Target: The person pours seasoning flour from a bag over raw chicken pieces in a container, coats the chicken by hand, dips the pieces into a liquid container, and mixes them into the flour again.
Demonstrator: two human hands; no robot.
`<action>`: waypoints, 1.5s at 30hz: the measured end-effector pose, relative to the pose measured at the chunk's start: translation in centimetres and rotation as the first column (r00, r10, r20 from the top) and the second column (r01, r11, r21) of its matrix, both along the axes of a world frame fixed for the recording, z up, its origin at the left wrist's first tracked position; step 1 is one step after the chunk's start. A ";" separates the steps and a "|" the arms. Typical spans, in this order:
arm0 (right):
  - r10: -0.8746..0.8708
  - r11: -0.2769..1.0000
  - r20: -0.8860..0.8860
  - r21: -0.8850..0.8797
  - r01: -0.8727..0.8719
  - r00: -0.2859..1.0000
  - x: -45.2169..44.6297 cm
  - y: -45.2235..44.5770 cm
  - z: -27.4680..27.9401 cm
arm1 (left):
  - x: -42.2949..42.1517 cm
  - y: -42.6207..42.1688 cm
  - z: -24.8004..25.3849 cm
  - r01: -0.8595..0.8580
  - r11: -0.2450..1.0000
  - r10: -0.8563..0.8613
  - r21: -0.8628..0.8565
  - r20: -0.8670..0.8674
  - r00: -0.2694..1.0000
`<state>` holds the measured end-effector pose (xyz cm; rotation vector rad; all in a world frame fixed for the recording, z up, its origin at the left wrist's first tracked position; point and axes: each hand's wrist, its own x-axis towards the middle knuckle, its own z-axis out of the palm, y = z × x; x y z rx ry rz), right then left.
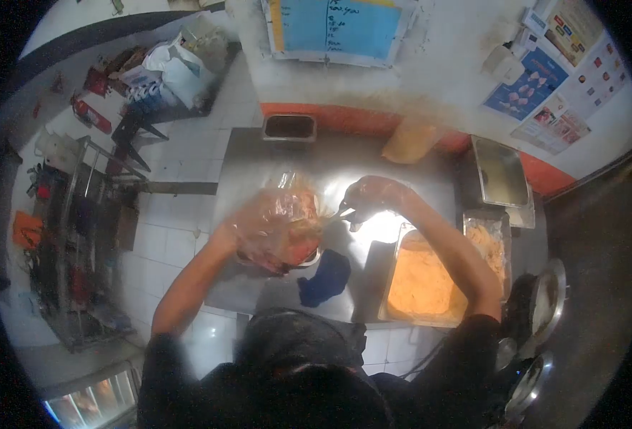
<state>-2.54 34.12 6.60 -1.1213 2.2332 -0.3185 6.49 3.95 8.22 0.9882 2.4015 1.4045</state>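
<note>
A clear plastic bag (298,222) with reddish contents is above the steel table, over a container whose rim shows only in part. My left hand (244,218) grips the bag on its left side, its fingers partly covered by the plastic. To the right of the bag, my right hand (373,196) is closed on a small metal tool (346,212), which points toward the bag; glare blurs its shape. A dark blue cloth (326,279) lies crumpled just below the bag.
The steel table (251,161) holds a small metal container (289,127) at the back. A tray of orange powder (419,282) sits under my right forearm, beside another food tray (487,236). A deep steel pan (500,171) is at back right, and a rack (80,236) at left.
</note>
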 end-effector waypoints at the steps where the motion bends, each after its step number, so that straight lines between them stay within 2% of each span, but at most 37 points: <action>1: 0.027 1.000 -0.022 -0.001 -0.027 0.999 -0.3 -0.7 -0.9 | -0.1 -0.6 -1.5 -0.013 1.000 0.014 0.011 -0.114 0.993; 2: 0.053 0.999 -0.045 -0.002 -0.053 0.998 -0.7 -1.4 -1.9 | -0.4 -0.8 -2.7 -0.005 1.000 0.006 0.007 -0.113 0.994; 3: 0.120 0.992 -0.118 -0.014 -0.122 0.986 -0.8 -2.1 -3.2 | -0.5 -0.7 -3.3 -0.061 0.985 0.030 -0.164 -0.185 0.982; 4: 0.184 0.981 -0.192 -0.018 -0.191 0.964 -1.0 -2.9 -4.4 | -0.6 -0.8 -3.7 -0.092 0.965 0.036 -0.246 -0.222 0.974; 5: 0.210 0.978 -0.108 0.031 -0.208 0.972 -1.5 -3.6 -4.2 | -0.5 -0.7 -3.6 -0.123 0.938 0.036 -0.325 -0.259 0.965; 6: 0.229 0.971 -0.023 0.081 -0.226 0.973 -2.0 -4.3 -4.1 | -0.1 -0.6 -2.0 -0.145 0.956 0.071 -0.256 -0.278 0.958; 7: 0.206 0.956 -0.003 0.212 -0.201 0.979 -1.0 -4.9 0.8 | 0.1 -0.7 -0.8 -0.168 0.968 0.108 -0.187 -0.294 0.950; 8: 0.184 0.925 0.012 0.337 -0.177 0.983 -0.5 -5.5 3.6 | 0.1 -1.1 -0.4 -0.171 0.966 0.109 -0.193 -0.296 0.949; 9: 0.230 0.963 -0.097 0.165 -0.212 0.968 -0.4 -4.8 1.9 | 0.4 -1.7 0.0 -0.172 0.973 0.112 -0.153 -0.339 0.934; 10: 0.230 0.964 -0.096 0.161 -0.213 0.968 -0.4 -4.8 0.3 | 0.5 -2.0 0.2 -0.168 0.980 0.114 -0.110 -0.382 0.917; 11: 0.266 0.964 -0.202 0.071 -0.257 0.943 -0.5 -4.8 -1.2 | 1.0 -2.2 -0.2 -0.166 0.980 0.111 -0.112 -0.383 0.917; 12: 0.287 0.952 -0.307 -0.013 -0.305 0.908 -0.2 -4.8 -1.0 | 2.3 -2.2 -1.3 -0.289 0.956 0.288 0.037 -0.279 0.916; 13: 0.242 0.969 -0.163 0.098 -0.228 0.957 -0.3 -5.1 -0.8 | 3.4 -2.9 -3.5 -0.355 0.929 0.369 0.104 -0.210 0.905; 14: 0.242 0.968 -0.155 0.102 -0.228 0.958 -0.2 -4.6 -1.6 | 4.6 -3.6 -5.7 -0.419 0.892 0.443 0.172 -0.136 0.886; 15: 0.125 0.992 -0.070 0.004 -0.125 0.990 -0.2 -3.7 -2.8 | 5.4 -5.7 -9.6 -0.544 0.829 0.469 -0.130 -0.369 0.802; 17: 0.119 0.990 -0.037 -0.077 -0.122 0.992 -0.7 -2.4 -3.1 | 5.7 -6.4 -10.3 -0.675 0.636 0.399 -0.374 -0.590 0.702; 18: 0.127 0.989 -0.035 -0.077 -0.129 0.991 -0.4 -1.9 -1.7 | 5.6 -5.3 -7.7 -0.677 0.724 0.635 -0.131 -0.257 0.729; 20: 0.115 0.993 -0.117 0.022 -0.113 0.986 0.3 -1.0 1.1 | 6.1 -4.5 -7.0 -0.718 0.685 0.702 0.123 0.151 0.696; 21: 0.141 0.969 -0.112 0.218 -0.114 0.984 0.2 -1.8 2.0 | 6.3 -4.3 -7.4 -0.714 0.670 0.685 0.206 0.200 0.700; 24: 0.144 0.986 -0.192 0.112 -0.124 0.971 1.3 -3.0 1.5 | 6.5 -3.9 -7.6 -0.703 0.633 0.653 0.324 0.264 0.710; 25: 0.137 0.985 -0.213 0.129 -0.111 0.967 2.1 -4.2 1.1 | 6.6 -3.8 -7.6 -0.704 0.624 0.652 0.339 0.270 0.708; 26: 0.161 0.981 -0.287 0.152 -0.121 0.944 3.0 -5.2 0.9 | 6.6 -3.5 -7.3 -0.708 0.616 0.655 0.345 0.275 0.704; 28: 0.112 0.994 -0.264 0.040 -0.105 0.958 2.9 -5.0 1.4 | 7.2 -3.5 -6.8 -0.736 0.594 0.692 0.325 0.259 0.673; 29: 0.118 0.993 -0.258 0.042 -0.111 0.959 3.0 -4.4 1.5 | 7.8 -3.4 -6.6 -0.752 0.584 0.713 0.305 0.250 0.655; 31: 0.026 0.982 -0.284 -0.175 -0.078 0.959 2.0 -2.0 2.0 | 9.1 -3.3 -5.9 -0.787 0.561 0.761 0.257 0.215 0.612; 32: -0.043 0.997 -0.177 -0.067 0.031 0.983 1.6 -0.1 2.8 | 9.9 -3.3 -5.6 -0.803 0.550 0.783 0.228 0.195 0.591; 33: -0.145 0.985 -0.178 -0.121 0.124 0.973 1.3 1.8 3.6 | 10.5 -3.1 -5.6 -0.814 0.545 0.799 0.199 0.172 0.577; 34: -0.320 0.920 -0.270 -0.316 0.231 0.908 1.1 3.7 2.9 | 11.4 -2.9 -5.2 -0.831 0.524 0.817 0.188 0.166 0.553; 35: -0.328 0.945 -0.344 -0.108 0.310 0.880 0.7 4.6 3.4 | 11.9 -2.7 -5.2 -0.835 0.522 0.821 0.176 0.162 0.547; 36: -0.382 0.922 -0.371 -0.220 0.319 0.846 0.3 6.7 1.2 | 12.3 -2.3 -5.1 -0.840 0.516 0.828 0.167 0.154 0.539; 38: -0.627 0.762 -0.096 -0.281 0.583 0.773 1.0 9.2 -2.3 | 12.6 -1.9 -4.8 -0.844 0.508 0.833 0.173 0.152 0.533; 40: -0.618 0.786 -0.207 -0.194 0.587 0.758 0.7 10.5 -7.0 | 12.6 -1.9 -4.8 -0.850 0.495 0.839 0.180 0.154 0.521; 41: -0.609 0.788 -0.320 -0.136 0.601 0.726 1.5 9.4 -6.7 | 12.8 -1.9 -4.8 -0.853 0.491 0.841 0.178 0.158 0.518; 44: -0.610 0.780 -0.364 -0.120 0.614 0.704 2.2 7.0 -5.0 | 12.7 -1.8 -4.6 -0.851 0.494 0.840 0.176 0.156 0.520; 45: -0.594 0.795 -0.458 -0.209 0.569 0.661 3.6 6.3 -3.2 | 12.6 -1.8 -4.6 -0.850 0.496 0.840 0.176 0.153 0.521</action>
